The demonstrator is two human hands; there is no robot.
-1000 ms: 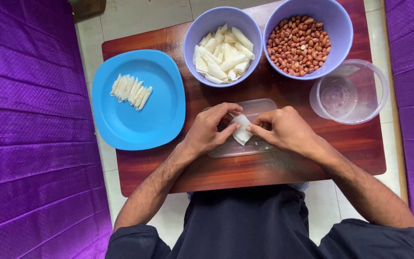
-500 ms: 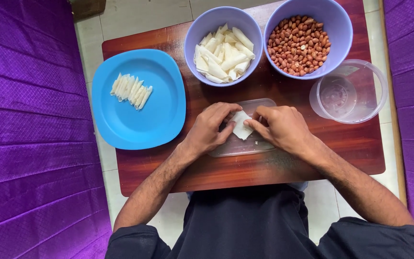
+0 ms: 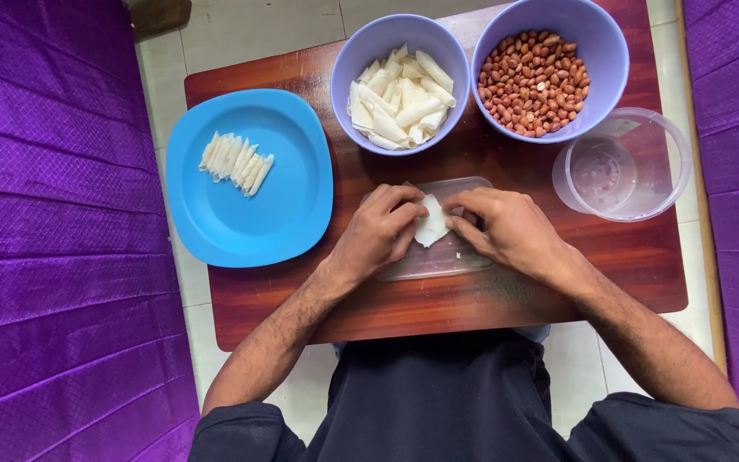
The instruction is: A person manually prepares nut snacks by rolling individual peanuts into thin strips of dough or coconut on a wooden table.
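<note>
On a wooden table (image 3: 626, 265), a blue plate (image 3: 292, 214) of folded white pieces sits left of a clear lid (image 3: 438, 261). Beyond the lid stand two purple bowls. Over the lid, left hand (image 3: 378, 235) and right hand (image 3: 506, 231) together pinch a small white wrapper (image 3: 431, 227).

A small low table (image 3: 301, 299) of dark reddish polished wood stands on a floor (image 3: 241, 34) of pale, off-white tiles with thin grout lines, and soft, even light falls on it from above without strong shadows. On both sides, purple quilted fabric (image 3: 53, 257) with a velvety sheen and a stitched diamond pattern runs along the floor and closes in the narrow strip of tiles. At the far edge, just beyond the table, the corner of a dark wooden object (image 3: 157, 13) shows.
</note>
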